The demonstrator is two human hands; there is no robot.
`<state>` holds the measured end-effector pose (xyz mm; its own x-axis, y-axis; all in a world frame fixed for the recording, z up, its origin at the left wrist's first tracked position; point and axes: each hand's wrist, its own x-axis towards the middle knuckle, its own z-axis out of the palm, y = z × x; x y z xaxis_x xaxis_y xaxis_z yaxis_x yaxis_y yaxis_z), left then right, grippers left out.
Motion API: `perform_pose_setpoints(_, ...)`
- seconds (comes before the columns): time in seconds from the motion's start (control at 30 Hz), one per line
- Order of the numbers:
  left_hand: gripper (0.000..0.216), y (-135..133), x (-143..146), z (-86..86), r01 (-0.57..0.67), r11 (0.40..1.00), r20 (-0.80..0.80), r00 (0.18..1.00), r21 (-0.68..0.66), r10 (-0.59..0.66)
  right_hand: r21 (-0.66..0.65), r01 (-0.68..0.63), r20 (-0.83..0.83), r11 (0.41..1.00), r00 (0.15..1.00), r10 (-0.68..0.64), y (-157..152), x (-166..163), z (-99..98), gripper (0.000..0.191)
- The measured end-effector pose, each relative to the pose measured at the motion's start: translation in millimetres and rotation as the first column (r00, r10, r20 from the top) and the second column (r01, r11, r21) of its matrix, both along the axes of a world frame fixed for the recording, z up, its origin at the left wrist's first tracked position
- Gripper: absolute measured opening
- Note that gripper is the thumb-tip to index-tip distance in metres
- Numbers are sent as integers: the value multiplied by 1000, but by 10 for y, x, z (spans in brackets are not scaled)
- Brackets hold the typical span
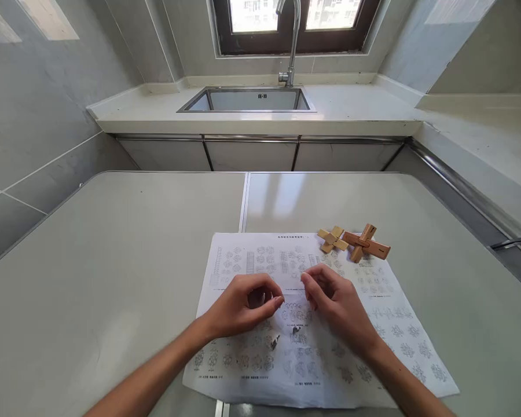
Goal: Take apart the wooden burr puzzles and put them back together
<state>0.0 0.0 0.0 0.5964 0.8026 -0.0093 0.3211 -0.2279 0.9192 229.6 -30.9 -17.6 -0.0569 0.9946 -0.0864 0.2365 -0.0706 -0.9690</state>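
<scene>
A large printed instruction sheet (226, 278), covered in small line drawings and captions, lies beneath both hands. My left hand (249, 304) hovers over its middle, fingers curled and thumb tip against the forefinger, with nothing visible in it. To its right, my right hand (334, 301) is loosely closed, thumb near the curled fingers; I see nothing in it either. The hands are apart. Beyond my right hand, at the sheet's upper right, rest two cross-shaped wooden puzzles: a small pale one (333, 238) and a larger reddish-brown one (367, 243), side by side.
The sheet lies on a pale table (113, 260) with a seam down its middle. Past the table is a counter (360, 104) with a sink (247, 99) and a tall faucet (293, 46) under a window. A metal rail (464, 191) runs along the right.
</scene>
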Motion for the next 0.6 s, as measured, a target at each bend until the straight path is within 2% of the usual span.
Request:
perform_pose_setpoints(0.17,18,6,-13,-9,-7,999,3,1000,-34,7,-48,71,-106,996,992,-75,39,56,-19,44)
perform_pose_setpoints(0.33,18,12,-23,-8,-3,999,13,1000,-46,4,-91,220,-277,971,931,-237,93,116,-63,39)
perform_pose_setpoints(0.47,17,8,-21,-12,0,999,21,1000,-47,1,-146,308,-504,940,795,-338,177,175,-41,38)
perform_pose_setpoints(0.6,17,4,-17,-3,-1,999,26,1000,-44,2,-240,247,-757,939,557,-341,255,320,4,46)
